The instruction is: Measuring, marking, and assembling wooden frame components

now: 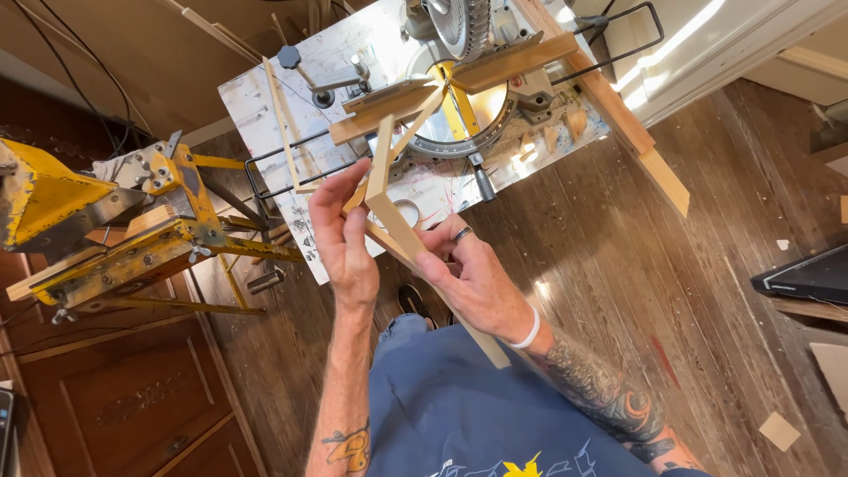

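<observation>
Wood strips (386, 208) were gripped by left hand (340, 238) and right hand (473, 278), near the saw (464, 97).

Dark, worn wooden floor (618, 265) runs beneath and to the right of the hands. Farther right and above, sunlight strikes pale trim (742, 53). To the left stands dark panelled woodwork (115, 397). Small wood offcuts (780, 431) litter the boards lower right.
</observation>
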